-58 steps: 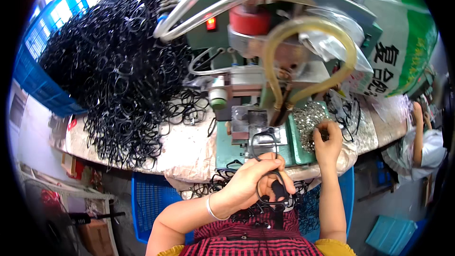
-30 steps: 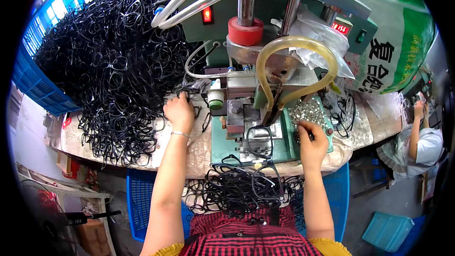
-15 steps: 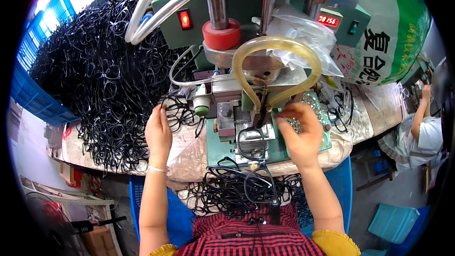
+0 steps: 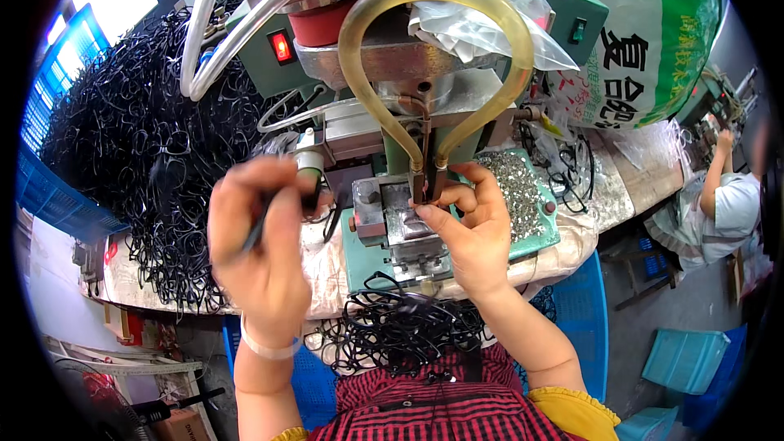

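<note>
My left hand [image 4: 265, 249] is raised left of the press, smeared by motion, its fingers closed round a dark piece that looks like a black eyeglass frame [image 4: 256, 230]. At the two metal prongs [image 4: 429, 184] under the press, my right hand [image 4: 474, 233] pinches thumb and fingers together. What they hold there is too small to make out. Just below is the metal fixture [image 4: 411, 224] on its green base. A heap of black eyeglass frames [image 4: 408, 322] lies at my lap.
A big pile of black frames [image 4: 155, 147] fills the left side beside a blue crate [image 4: 65, 204]. A green tray of small shiny parts [image 4: 518, 196] stands right of the fixture. A yellowish hose [image 4: 523, 24] loops above. At far right sits another person [image 4: 694, 220].
My left hand has come up and nearer, now with a dark piece in it. My right hand has moved left to the prongs. The frame standing at the fixture is gone from there.
</note>
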`<action>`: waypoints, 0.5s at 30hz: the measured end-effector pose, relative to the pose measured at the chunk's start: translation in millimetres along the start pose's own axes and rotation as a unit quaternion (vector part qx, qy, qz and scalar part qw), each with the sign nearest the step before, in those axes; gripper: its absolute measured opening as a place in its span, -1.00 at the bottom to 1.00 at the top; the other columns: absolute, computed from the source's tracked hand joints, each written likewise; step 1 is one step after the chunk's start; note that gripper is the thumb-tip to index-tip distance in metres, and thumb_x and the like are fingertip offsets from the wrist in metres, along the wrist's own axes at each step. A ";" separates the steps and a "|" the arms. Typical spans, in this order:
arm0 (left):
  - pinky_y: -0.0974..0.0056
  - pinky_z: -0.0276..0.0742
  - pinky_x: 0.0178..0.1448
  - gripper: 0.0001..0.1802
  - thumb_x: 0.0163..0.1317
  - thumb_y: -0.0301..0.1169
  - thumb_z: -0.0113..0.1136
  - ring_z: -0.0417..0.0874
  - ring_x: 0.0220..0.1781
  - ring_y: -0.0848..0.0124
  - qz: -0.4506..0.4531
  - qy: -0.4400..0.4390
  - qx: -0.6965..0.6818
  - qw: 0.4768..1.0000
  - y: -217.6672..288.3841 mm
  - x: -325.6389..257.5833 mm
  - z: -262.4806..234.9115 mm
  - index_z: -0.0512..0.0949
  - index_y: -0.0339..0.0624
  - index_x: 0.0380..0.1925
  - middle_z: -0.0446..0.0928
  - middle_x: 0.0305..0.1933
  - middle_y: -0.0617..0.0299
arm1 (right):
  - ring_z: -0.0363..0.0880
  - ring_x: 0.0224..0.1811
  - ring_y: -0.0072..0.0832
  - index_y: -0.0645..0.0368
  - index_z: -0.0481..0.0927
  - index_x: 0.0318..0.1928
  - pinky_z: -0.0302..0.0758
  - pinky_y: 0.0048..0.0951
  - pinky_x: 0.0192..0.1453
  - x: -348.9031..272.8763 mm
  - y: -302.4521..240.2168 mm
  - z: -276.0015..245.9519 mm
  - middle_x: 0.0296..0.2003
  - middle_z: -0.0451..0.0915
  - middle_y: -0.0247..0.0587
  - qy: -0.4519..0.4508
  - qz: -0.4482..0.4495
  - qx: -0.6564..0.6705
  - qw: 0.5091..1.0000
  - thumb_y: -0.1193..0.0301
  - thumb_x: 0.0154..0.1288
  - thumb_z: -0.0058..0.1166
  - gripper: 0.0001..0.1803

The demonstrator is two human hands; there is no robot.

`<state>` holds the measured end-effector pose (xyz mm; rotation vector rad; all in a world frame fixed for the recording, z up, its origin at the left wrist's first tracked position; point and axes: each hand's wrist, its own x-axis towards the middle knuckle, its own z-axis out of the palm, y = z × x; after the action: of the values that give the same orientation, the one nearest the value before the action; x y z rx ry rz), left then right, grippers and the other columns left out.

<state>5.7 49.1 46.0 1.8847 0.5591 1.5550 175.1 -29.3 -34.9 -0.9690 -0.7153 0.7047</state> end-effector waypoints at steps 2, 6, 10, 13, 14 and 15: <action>0.44 0.55 -0.30 -0.89 0.46 -0.58 0.00 0.57 -0.39 0.51 -0.029 0.066 -0.096 0.993 -14.1 7.7 15.1 0.50 -0.31 -0.10 0.61 -0.20 0.11 | 0.58 0.05 -0.47 0.38 0.21 0.33 0.41 -0.43 0.25 -9.4 -17.5 7.8 -0.07 0.65 -0.08 0.001 0.014 0.005 1.000 0.66 0.22 0.19 -0.32; 0.29 0.58 -0.25 -0.87 0.09 -0.59 0.33 0.71 -0.37 0.27 0.195 -0.155 0.068 0.966 -7.0 -9.8 -2.8 0.65 -0.17 -0.34 0.72 -0.21 0.11 | 0.49 0.29 -0.22 0.29 0.43 0.26 0.36 -0.25 0.38 -21.7 -23.2 -18.7 0.10 0.60 0.03 -0.059 -0.070 -0.200 0.976 0.57 0.21 0.16 -0.44; 0.18 0.55 -0.07 -0.75 0.03 -0.43 0.38 0.57 -0.29 0.30 0.264 -0.288 0.082 0.917 -20.3 -37.8 18.4 0.75 0.04 -0.22 0.72 -0.07 0.33 | 0.26 0.41 0.15 0.18 0.69 -0.12 0.20 0.07 0.46 -4.8 9.0 -103.8 0.24 0.46 0.19 0.083 -0.153 -0.659 0.732 0.42 0.09 0.27 -0.70; 0.13 0.59 0.06 -0.73 0.03 -0.43 0.41 0.55 -0.32 0.35 0.249 -0.329 0.117 0.903 -27.9 -41.0 29.1 0.74 0.01 -0.20 0.71 -0.04 0.32 | 0.33 0.36 0.14 0.18 0.70 -0.28 0.28 0.01 0.42 -2.6 23.9 -131.8 0.17 0.53 0.16 0.105 -0.159 -0.679 0.710 0.43 0.08 0.29 -0.83; 0.13 0.59 0.08 -0.71 0.02 -0.42 0.44 0.54 -0.34 0.38 0.243 -0.328 0.111 0.906 -28.2 -42.0 28.3 0.74 0.01 -0.19 0.71 -0.04 0.32 | 0.36 0.35 0.12 0.19 0.70 -0.30 0.30 0.00 0.40 -1.0 25.2 -135.3 0.14 0.56 0.14 0.095 -0.165 -0.660 0.727 0.44 0.08 0.29 -0.85; 0.13 0.59 0.08 -0.71 0.01 -0.42 0.45 0.54 -0.34 0.38 0.238 -0.328 0.111 0.907 -28.6 -42.5 28.7 0.74 0.01 -0.19 0.71 -0.05 0.33 | 0.38 0.34 0.11 0.19 0.69 -0.33 0.32 -0.01 0.39 2.9 23.9 -138.3 0.11 0.58 0.12 0.087 -0.173 -0.641 0.743 0.44 0.08 0.29 -0.87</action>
<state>26.4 35.3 -7.2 2.6874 -0.0422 1.0182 281.7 -82.6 -109.0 -2.0381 -1.1885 -0.3637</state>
